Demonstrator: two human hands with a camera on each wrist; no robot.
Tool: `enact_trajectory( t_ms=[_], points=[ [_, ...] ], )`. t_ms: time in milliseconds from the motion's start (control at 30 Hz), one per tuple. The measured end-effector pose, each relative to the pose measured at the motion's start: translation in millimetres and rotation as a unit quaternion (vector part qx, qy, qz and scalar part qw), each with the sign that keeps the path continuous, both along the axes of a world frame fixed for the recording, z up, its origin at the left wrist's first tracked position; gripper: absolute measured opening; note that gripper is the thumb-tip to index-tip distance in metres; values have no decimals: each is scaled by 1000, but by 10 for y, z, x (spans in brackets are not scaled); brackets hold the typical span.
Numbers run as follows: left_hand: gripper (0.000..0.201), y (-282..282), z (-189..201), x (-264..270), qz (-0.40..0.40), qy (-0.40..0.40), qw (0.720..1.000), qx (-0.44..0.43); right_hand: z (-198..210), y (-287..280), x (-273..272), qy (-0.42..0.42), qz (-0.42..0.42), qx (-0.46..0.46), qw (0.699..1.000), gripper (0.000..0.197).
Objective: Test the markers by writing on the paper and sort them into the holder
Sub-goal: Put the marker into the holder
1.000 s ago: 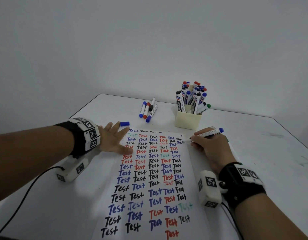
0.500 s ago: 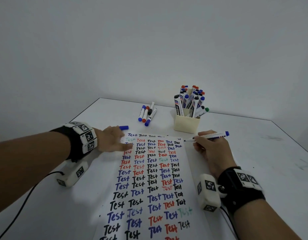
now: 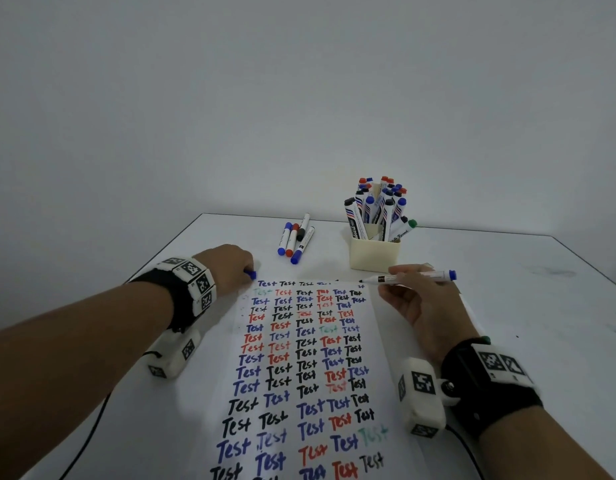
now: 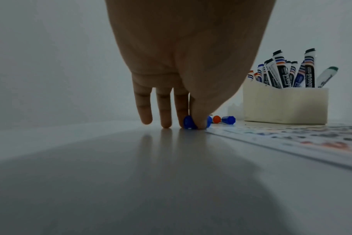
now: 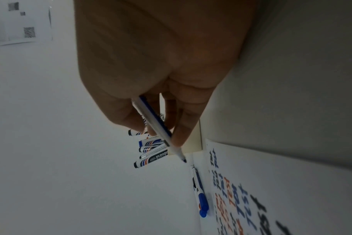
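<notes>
We hold the blue marker uncapped in our right hand, fingers pinched round its barrel, the tip hanging just beyond the far right corner of the paper and in front of the holder. Our left hand is at the paper's far left corner, thumb and forefinger closing on the blue cap that lies on the counter; the other fingertips touch the surface beside it.

The step in hand, as we judge it, is recapping. To do it well we should lift the cap cleanly, turn its open end toward the tip, bring both hands together above the paper, and press until it seats, keeping the wet tip off our skin. Then the marker goes into the holder, which is already crowded, so we should aim for a gap.

Four loose markers lie left of the holder, seemingly untested. The counter is white and glossy, faintly smudged to the right of the holder. Behind the holder stands a plain pale wall.
</notes>
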State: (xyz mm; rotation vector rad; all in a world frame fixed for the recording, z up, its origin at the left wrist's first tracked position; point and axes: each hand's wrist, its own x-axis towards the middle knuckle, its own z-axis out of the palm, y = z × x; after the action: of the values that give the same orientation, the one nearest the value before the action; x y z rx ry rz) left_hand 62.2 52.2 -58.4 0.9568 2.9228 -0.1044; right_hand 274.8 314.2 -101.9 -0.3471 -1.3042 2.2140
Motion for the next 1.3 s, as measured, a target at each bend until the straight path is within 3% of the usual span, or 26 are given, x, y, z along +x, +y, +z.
enact_trajectory(
  t_ms=[267, 433, 667, 833, 1000, 1167, 1300],
  points=[
    [17, 320, 102, 368, -123, -14, 977, 175, 69, -80, 46, 22, 54, 22, 998, 12],
    [17, 563, 160, 698, -177, -14, 960, 217, 115, -87, 97, 43, 71, 9, 996, 12],
    [21, 713, 253, 946, -198, -25, 960, 196, 128, -106, 107, 46, 64, 18, 997, 9],
    [22, 828, 293, 1076, -169, -37, 973, 151, 164, -135, 128, 54, 73, -3, 996, 8],
    [32, 806, 287, 1149, -168, -38, 972, 161, 193, -151, 144, 51, 75, -8, 996, 4],
    [35, 762, 288, 1151, -182, -28, 973, 138, 173, -174, 157, 53, 86, 4, 995, 25],
    [22, 689, 280, 1067, -177, -61, 975, 115, 112, -230, 117, 28, 89, 6, 996, 39]
  ],
)
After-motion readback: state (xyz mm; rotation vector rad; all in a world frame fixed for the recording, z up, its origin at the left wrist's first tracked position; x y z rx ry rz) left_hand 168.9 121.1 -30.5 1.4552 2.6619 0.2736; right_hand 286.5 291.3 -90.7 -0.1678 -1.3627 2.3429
